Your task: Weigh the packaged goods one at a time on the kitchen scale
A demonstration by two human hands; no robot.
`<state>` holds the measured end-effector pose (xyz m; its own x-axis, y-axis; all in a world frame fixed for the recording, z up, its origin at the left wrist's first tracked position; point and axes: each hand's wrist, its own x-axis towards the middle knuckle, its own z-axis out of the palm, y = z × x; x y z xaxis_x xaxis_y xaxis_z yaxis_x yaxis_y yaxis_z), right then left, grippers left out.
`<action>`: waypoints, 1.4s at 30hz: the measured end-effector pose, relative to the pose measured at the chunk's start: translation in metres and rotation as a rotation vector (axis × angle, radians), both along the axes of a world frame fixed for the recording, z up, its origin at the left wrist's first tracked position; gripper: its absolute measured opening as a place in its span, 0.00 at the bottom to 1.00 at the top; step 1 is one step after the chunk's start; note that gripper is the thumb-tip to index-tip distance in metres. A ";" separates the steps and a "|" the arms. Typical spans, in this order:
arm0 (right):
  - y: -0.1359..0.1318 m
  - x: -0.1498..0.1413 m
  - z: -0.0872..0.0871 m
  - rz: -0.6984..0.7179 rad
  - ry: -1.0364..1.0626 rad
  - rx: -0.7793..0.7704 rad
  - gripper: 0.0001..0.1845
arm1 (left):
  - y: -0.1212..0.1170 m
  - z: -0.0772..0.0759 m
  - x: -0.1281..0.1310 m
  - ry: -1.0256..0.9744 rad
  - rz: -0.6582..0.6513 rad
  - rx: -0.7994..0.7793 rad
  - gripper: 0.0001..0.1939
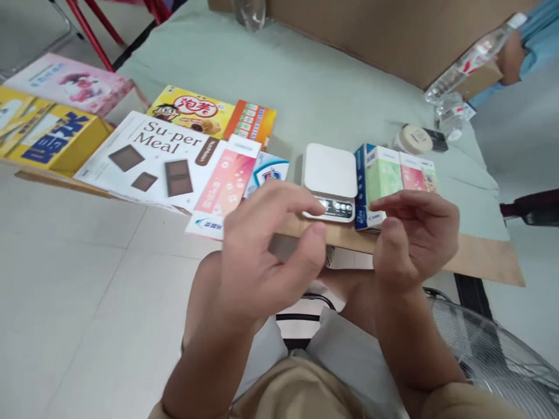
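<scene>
Hovering apart, the left hand [271,250] and right hand [421,241] gripped nothing visible, each thumb loosely parted from its fingers. No lifting seemed under way; what was done or left could not be told. Just beyond the left hand lay a white square plastic scale [331,169], contact unclear; beyond the right hand, a green-and-white cardboard box [386,169], contents hidden. Farther past it lay a clear plastic white-capped bottle [474,61], contents uncertain.

Floor [65,302]: pale, large tiles. Worktop [471,212]: pale green cover [332,93], bare brown strip [484,256] along near edge. Brown panel [349,29] stands along far side. Red legs [89,38] at upper left, thin metal frame [69,22] beside them. Wire fan [506,349], lower right. Light even, shadows soft.
</scene>
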<state>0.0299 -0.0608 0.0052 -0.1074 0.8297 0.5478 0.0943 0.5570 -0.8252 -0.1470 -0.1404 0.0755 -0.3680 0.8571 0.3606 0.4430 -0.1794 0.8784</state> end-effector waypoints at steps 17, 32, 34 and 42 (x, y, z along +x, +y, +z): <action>0.036 0.129 -0.055 -0.394 -0.282 -0.231 0.07 | 0.096 -0.079 0.131 0.095 -0.044 -0.992 0.22; 0.002 0.069 -0.010 -0.050 -0.249 -0.233 0.13 | 0.071 -0.083 0.070 -0.316 0.068 -0.718 0.29; -0.007 0.047 -0.006 0.067 -0.309 -0.257 0.17 | 0.068 -0.080 0.063 -0.228 0.075 -0.750 0.29; -0.017 0.016 -0.021 0.155 -0.435 -0.320 0.22 | 0.065 -0.068 0.049 0.260 0.201 -0.752 0.22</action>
<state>0.0459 -0.0776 -0.0158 -0.4016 0.9037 0.1487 0.4008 0.3195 -0.8586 -0.0979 -0.0752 0.0077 -0.5240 0.8305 -0.1891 0.6099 0.5208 0.5973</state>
